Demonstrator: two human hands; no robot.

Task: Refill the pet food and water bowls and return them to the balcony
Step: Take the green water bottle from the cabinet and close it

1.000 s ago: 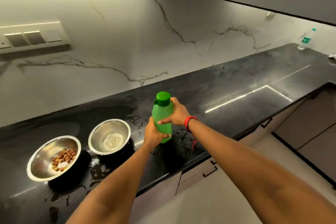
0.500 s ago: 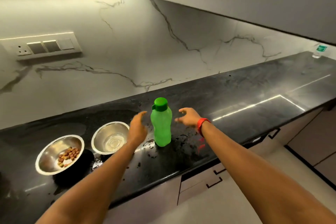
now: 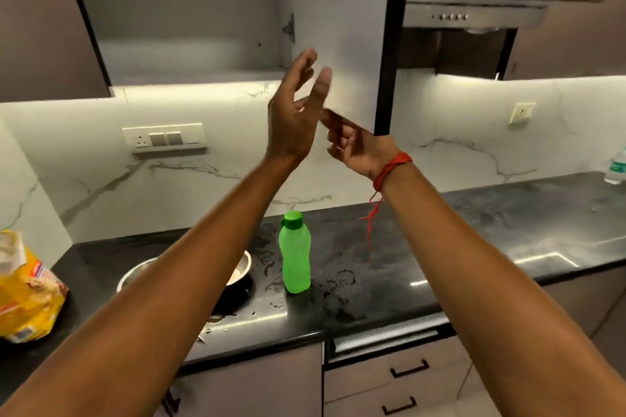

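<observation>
Both the left hand (image 3: 293,118) and right hand (image 3: 352,145) are raised, open and empty; capped green bottle (image 3: 294,252) stands right of a steel bowl (image 3: 242,269) on the counter (image 3: 474,247), so carrying to the balcony likely remains.

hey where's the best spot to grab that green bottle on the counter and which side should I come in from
Grip the green bottle around its narrower waist, below the cap. It stands upright with the lid shut, so a sideways wrap should hold. Come from its right with the right hand: that stretch of counter is bare, while a steel bowl sits close on its left.
</observation>
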